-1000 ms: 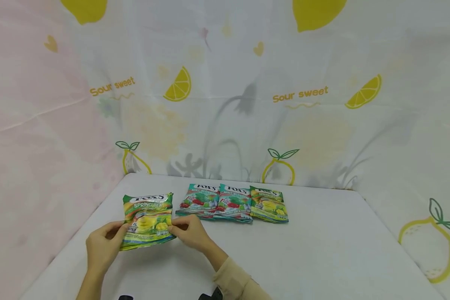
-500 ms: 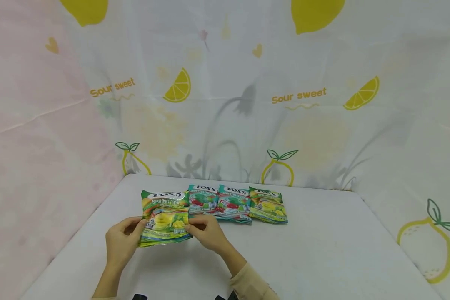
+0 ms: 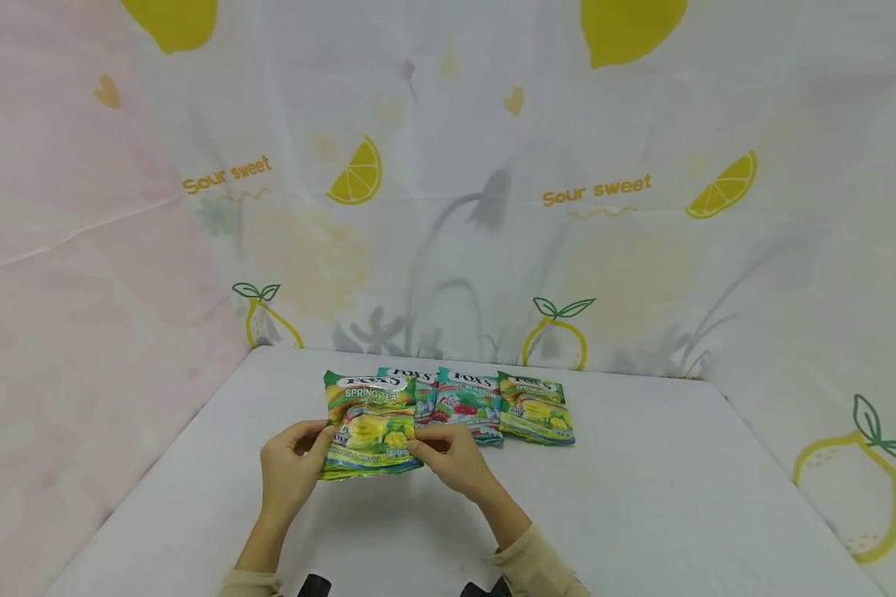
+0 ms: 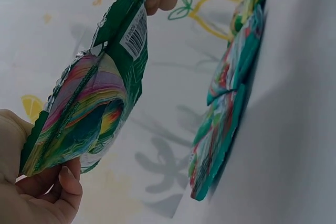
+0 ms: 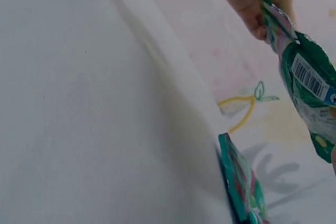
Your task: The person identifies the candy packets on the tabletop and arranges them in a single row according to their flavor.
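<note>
A green and yellow candy bag marked Spring Tea (image 3: 369, 427) is held up above the table, its printed front facing the head camera. My left hand (image 3: 291, 468) pinches its left edge between thumb and fingers. On the opposite edge, my right hand (image 3: 459, 464) pinches it the same way. The left wrist view shows the back of the bag (image 4: 89, 93), with a barcode near the far end. Behind it lie two teal Mint Blossom bags; the right one (image 3: 466, 406) shows well, while the left one (image 3: 424, 396) is mostly hidden by the held bag.
Another Spring Tea bag (image 3: 535, 408) lies at the right end of the row, beside the teal bags. The white table (image 3: 642, 497) runs back to a lemon-printed cloth backdrop (image 3: 448, 249), with a pinkish cloth side (image 3: 82, 373) on the left.
Both hands have carried the Spring Tea bag to the right and slightly up, so it now overlaps the left teal bag from the head view. The bags in the row have stayed put.
</note>
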Available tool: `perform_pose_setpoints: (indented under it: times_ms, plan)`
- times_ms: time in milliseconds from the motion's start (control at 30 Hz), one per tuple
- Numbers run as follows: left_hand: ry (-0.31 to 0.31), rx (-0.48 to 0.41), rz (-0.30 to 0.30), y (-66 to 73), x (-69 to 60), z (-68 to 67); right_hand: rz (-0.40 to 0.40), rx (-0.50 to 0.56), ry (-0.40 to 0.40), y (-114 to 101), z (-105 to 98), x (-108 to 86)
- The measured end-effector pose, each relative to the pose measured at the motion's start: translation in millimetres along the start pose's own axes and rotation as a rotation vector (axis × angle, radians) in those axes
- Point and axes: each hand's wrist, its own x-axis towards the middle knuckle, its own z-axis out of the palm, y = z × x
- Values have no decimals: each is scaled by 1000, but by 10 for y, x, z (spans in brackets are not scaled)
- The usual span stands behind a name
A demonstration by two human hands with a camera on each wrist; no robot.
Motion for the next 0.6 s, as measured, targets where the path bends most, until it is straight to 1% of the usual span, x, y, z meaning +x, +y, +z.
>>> perform_pose_setpoints:
  times_ms: [167,400,600]
  plan:
    - [-23,-37,17,71,18,129,18,-22,21,-29,-143,-53]
    - [-36,-77,44,153,53,313,-2,-46,63,-47,-327,-108]
    - [-67,-127,58,208,60,465,-12,-62,95,-48,-465,-178]
